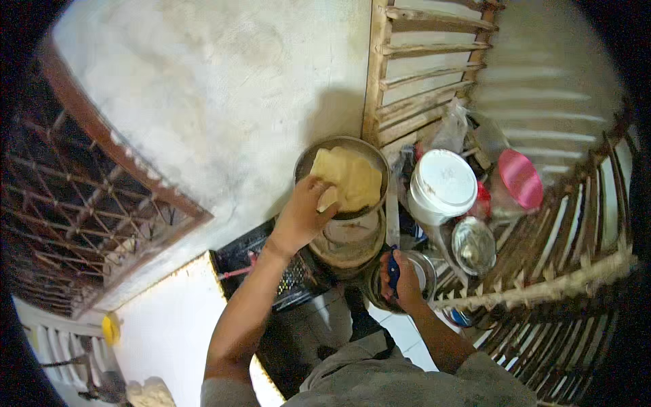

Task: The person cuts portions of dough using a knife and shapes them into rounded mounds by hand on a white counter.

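Note:
A soft, pale yellow slab [359, 178], perhaps dough, lies in a round metal pan [303, 160] against the wall. My left hand [302, 216] reaches over the pan's near left rim, with thumb and fingers closed around the slab's near edge. Lower and to the right, my right hand [409, 281] grips a knife by its blue handle [393, 271]. The knife's grey blade [392, 210] points away from me, upright beside the pan and apart from the slab. Beneath the pan is a round, worn, brownish surface [347, 245].
Right of the knife stand a lidded white bucket [444, 182], a pink bowl [520, 179] and a shiny metal dish [473, 245]. A metal pot [428, 268] sits beneath my right hand. Under my left forearm lies a black tray-like thing [305, 295]. Wooden slats [434, 49] rise behind.

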### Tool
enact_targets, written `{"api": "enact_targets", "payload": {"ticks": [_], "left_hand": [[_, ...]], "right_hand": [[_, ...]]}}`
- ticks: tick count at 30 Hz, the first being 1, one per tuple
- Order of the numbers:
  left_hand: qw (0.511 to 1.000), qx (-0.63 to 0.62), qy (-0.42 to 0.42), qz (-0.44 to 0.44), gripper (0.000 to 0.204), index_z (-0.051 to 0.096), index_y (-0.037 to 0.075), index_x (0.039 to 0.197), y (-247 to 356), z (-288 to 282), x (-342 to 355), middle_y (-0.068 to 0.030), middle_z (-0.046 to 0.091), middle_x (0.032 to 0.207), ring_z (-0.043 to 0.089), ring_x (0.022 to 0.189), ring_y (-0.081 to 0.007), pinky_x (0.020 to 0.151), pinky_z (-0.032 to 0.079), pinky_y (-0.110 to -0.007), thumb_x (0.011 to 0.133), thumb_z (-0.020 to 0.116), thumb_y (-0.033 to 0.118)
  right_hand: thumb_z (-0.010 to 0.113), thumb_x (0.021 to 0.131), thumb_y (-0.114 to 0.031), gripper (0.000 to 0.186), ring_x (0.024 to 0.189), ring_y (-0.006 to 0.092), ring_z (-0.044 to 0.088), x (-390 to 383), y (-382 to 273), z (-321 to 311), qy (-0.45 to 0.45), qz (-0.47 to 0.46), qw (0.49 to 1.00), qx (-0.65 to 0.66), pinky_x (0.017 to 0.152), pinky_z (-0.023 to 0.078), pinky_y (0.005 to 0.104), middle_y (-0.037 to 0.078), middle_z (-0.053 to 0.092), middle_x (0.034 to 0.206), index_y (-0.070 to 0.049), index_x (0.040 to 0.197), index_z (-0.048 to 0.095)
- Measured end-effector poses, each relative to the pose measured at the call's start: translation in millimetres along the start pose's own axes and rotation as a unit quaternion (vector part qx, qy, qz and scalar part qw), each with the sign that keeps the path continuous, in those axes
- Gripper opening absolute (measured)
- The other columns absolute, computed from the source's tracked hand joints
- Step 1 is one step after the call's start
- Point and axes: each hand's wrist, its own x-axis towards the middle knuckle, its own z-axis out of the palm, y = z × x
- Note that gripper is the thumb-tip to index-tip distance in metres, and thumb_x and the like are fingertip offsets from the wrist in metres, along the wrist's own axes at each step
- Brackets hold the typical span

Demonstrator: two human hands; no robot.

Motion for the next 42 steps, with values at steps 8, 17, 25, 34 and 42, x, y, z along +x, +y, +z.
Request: {"api": "enact_targets", "payload": {"ticks": [8, 17, 25, 34, 42], "left_hand": [[0.968, 0.088, -0.224, 0.071, 0.047, 0.065, 0.018, 0.132, -36.3, 51.9, 127.2, -0.0102, 0.063, 0.131, 0.057, 0.125, -0.0342, 0.098, 0.051, -0.049, 0.086, 0.077, 0.024], [0.993, -0.054, -0.097, 0.035, 0.029, 0.071, 0.009, 0.116, -6.9, 16.2, 132.8, -0.017, 0.069, 0.111, 0.066, 0.103, -0.0392, 0.091, 0.054, -0.048, 0.088, 0.069, 0.009], [0.989, -0.113, -0.046, -0.083, 0.026, 0.073, 0.004, 0.111, -4.2, -6.9, 163.1, -0.02, 0.072, 0.095, 0.068, 0.073, -0.039, 0.069, 0.055, -0.044, 0.084, 0.072, 0.004], [0.986, -0.143, -0.018, -0.088, 0.026, 0.074, 0.004, 0.111, 10.0, -24.1, 156.0, -0.0201, 0.073, 0.095, 0.071, 0.073, -0.033, 0.068, 0.056, -0.039, 0.085, 0.071, 0.002], [0.97, -0.202, 0.12, -0.063, 0.029, 0.073, 0.003, 0.111, 43.1, -69.9, 125.9, -0.0067, 0.073, 0.103, 0.068, 0.087, -0.0131, 0.073, 0.054, -0.026, 0.085, 0.065, -0.008]], "right_hand": [[0.048, 0.106, -0.053, 0.048, 0.037, 0.0147, 0.045, 120.0, -50.0, 9.5, -0.04, 0.006, 0.999, 0.021, 0.037, 0.042, 0.0322, 0.002, 0.052, 0.062, -0.007, 0.111, 0.061], [0.047, 0.107, -0.054, 0.044, 0.034, 0.0131, 0.037, 132.2, -74.7, 32.6, -0.157, 0.205, 0.952, 0.163, 0.03, 0.031, 0.0304, -0.001, 0.043, 0.056, -0.012, 0.101, 0.058], [0.053, 0.103, -0.057, 0.043, 0.035, 0.0141, 0.04, 112.2, -77.3, 55.4, -0.189, 0.245, 0.932, 0.19, 0.034, 0.031, 0.0282, -0.002, 0.046, 0.057, -0.016, 0.092, 0.062], [0.045, 0.105, -0.06, 0.049, 0.031, 0.0156, 0.033, 106.8, -64.4, 86.6, -0.182, 0.198, 0.951, 0.155, 0.032, 0.028, 0.034, -0.002, 0.041, 0.054, -0.015, 0.088, 0.053], [0.045, 0.107, -0.056, 0.047, 0.035, 0.0142, 0.038, 85.5, 9.8, 131.8, -0.164, 0.131, 0.977, 0.038, 0.034, 0.033, 0.0336, -0.001, 0.043, 0.056, -0.012, 0.096, 0.055]]}}
